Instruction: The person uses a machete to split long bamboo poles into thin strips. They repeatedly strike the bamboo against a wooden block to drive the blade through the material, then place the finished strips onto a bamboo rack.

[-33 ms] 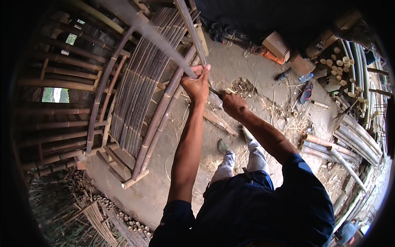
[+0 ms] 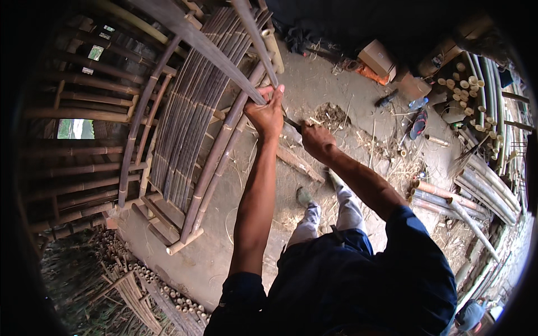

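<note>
My left hand (image 2: 265, 116) is closed round the near end of a long dark bamboo strip (image 2: 199, 42), which slants up to the upper left. A second, lighter strip (image 2: 259, 42) rises from the same hand toward the top edge; whether the two join inside the grip is hidden. To the right and slightly nearer, my right hand (image 2: 319, 143) is wrapped round the handle of a knife. The dark knife blade (image 2: 291, 123) points from that fist toward my left hand, close beside it.
A bamboo bench (image 2: 196, 120) with a slatted surface stands at the left, below the strips. On the floor lie a split bamboo piece (image 2: 300, 164), shavings and a sandal (image 2: 417, 124). Cut poles (image 2: 448, 203) are piled right, near a cardboard box (image 2: 376, 57).
The far part of the dark strip has swung slightly and shows less blur. The lighter strip's upper end has shifted a little left. Both hands stay almost in place, still gripping.
</note>
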Motion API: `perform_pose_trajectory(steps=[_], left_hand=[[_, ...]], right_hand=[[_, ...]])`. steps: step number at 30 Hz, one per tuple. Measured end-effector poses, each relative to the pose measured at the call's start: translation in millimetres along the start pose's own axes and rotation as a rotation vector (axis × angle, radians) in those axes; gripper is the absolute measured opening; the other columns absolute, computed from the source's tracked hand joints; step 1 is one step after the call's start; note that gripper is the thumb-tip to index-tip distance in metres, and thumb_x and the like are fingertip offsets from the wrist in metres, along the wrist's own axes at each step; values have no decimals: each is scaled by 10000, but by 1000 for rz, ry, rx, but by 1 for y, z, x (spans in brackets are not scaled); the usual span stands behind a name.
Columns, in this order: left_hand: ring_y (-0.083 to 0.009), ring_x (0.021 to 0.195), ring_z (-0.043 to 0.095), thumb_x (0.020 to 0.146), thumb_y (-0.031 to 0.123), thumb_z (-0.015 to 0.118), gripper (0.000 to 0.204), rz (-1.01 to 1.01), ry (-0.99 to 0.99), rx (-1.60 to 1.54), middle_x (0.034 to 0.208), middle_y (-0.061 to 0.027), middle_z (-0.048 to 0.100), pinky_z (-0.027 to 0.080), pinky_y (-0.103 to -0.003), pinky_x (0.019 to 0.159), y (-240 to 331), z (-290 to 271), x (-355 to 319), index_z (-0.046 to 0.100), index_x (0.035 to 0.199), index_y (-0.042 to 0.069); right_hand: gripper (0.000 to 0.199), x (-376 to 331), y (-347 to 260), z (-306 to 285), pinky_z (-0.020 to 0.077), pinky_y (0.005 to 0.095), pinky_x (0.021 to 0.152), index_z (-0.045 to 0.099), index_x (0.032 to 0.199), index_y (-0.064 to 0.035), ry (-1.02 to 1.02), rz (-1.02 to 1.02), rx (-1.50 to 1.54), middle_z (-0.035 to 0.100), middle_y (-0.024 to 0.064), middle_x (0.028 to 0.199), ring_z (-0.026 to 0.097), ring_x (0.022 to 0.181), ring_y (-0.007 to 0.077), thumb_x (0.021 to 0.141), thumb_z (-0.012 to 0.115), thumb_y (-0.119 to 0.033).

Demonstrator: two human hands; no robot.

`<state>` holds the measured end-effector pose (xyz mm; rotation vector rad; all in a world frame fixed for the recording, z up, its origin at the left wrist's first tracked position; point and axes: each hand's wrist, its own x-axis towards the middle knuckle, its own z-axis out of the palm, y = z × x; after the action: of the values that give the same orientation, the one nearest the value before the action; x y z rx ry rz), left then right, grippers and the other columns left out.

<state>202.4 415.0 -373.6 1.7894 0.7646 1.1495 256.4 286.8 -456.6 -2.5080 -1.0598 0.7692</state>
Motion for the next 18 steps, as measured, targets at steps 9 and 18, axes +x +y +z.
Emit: perform_pose_trajectory(steps=[9, 18], left_hand=[[-69, 647, 419, 794, 24, 816, 231, 24, 207, -10, 702, 28, 447, 395, -200, 589, 2, 19, -9, 585, 815, 16], [-157, 740, 655, 819, -8, 778, 214, -76, 361, 92, 810, -159, 674, 554, -250, 671, 19, 49, -14, 567, 830, -38]], right_hand=[[351, 49, 85, 91, 549, 451, 835, 638, 1067, 39, -338, 58, 166, 681, 270, 1018, 675, 980, 396, 801, 598, -186], [195, 89, 149, 92, 440, 363, 366, 574, 767, 94, -941, 285, 747, 594, 179, 626, 577, 451, 198, 766, 670, -76]])
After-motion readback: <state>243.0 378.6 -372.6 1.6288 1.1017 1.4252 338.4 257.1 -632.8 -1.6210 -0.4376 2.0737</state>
